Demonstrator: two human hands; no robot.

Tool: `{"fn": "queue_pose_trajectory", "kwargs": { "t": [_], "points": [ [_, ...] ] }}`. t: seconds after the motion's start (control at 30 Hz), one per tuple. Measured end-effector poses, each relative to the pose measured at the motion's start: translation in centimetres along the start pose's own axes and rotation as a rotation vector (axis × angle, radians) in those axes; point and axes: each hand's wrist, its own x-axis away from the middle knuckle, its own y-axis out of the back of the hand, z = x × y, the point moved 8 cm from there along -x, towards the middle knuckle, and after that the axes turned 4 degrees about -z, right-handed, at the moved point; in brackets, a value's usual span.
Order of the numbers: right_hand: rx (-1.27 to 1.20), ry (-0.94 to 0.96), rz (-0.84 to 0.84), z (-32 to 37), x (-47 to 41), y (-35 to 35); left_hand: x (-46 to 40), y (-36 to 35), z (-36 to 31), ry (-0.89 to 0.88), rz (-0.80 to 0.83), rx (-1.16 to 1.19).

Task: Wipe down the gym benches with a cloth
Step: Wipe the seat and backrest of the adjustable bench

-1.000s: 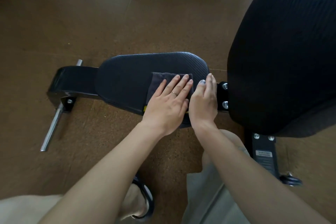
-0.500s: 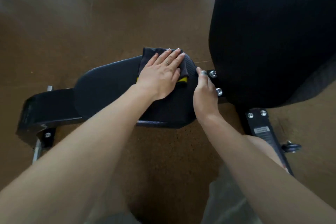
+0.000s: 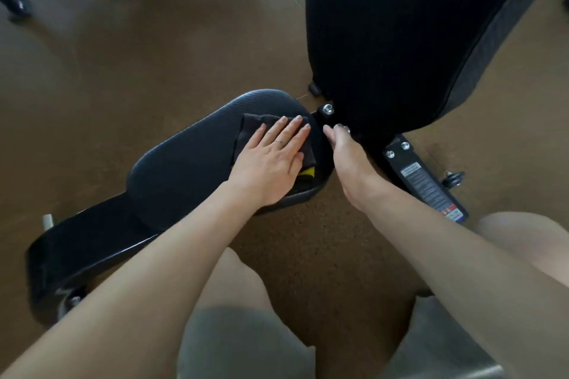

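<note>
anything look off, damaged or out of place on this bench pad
Nothing stands out. The seat pad shows no visible tears or spills, the left hand presses the dark cloth flat on it, and the right hand rests at the pad's end by the bolted bracket.

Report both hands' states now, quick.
Left hand: open, fingers flat, pressing the dark cloth onto the seat pad.
Right hand: holds nothing I can see, at the seat pad's end by the hinge bracket; open or closed cannot be told.

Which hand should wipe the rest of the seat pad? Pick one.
Left. The left hand already lies flat on the cloth on the seat pad. The right hand rests at the pad's edge by the bolts, without cloth.
</note>
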Motion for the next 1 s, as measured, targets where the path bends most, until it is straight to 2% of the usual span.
{"fn": "queue_pose_trajectory", "kwargs": {
  "t": [0.13, 0.23, 0.4, 0.63, 0.77, 0.83, 1.0],
  "points": [
    [-0.070, -0.028, -0.122, -1.0, -0.3, -0.4, -3.5, 0.1, 0.5, -0.050, 0.016, -0.004],
    [-0.206, -0.059, -0.192, -2.1, -1.2, -1.1, -6.6, 0.4, 1.0, -0.075, -0.042, -0.014],
    [-0.241, -0.017, -0.269, -3.0, -1.9, -1.8, -10.2, 0.2, 1.3, -0.031, -0.064, -0.047],
    [-0.346, -0.051, -0.216, -3.0, -2.0, -1.9, -4.1, 0.1, -0.7, -0.152, -0.010, -0.033],
    [-0.327, -0.092, -0.191, -3.0, -2.3, -2.1, -7.6, 0.7, 0.3, -0.179, 0.012, -0.019],
    [-0.323, -0.093, -0.170, -3.2, -2.4, -2.1, -10.0, 1.1, 1.7, -0.106, 0.046, 0.000],
    [-0.282, -0.056, -0.124, -2.9, -2.4, -2.1, -10.7, 1.9, 8.8, 0.390, 0.113, 0.113]
  ]
}}
